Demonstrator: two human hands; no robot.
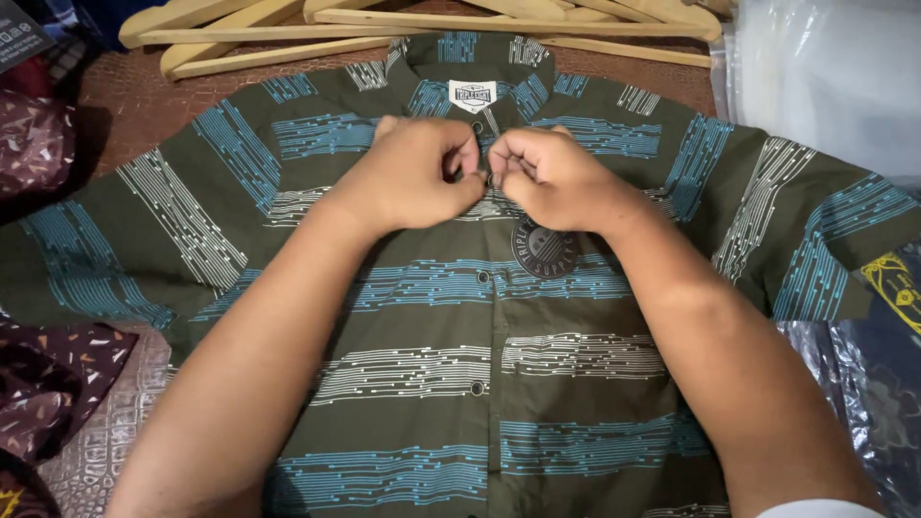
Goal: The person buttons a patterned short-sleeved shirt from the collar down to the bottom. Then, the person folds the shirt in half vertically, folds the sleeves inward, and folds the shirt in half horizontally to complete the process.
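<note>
Wooden hangers (422,29) lie beyond the shirt (480,384). My left hand (413,173) and right hand (552,173), both pinched shut on its placket, meet at a button directly below the collar.

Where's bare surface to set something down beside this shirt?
Little is bare: a brown textured strip between the wooden hangers and the olive striped short-sleeved shirt, and a pale patch by the maroon patterned cloth. Clear plastic bags crowd the right.

One striped shirt (460,317), two hands (480,173), several wooden hangers (384,24).
</note>
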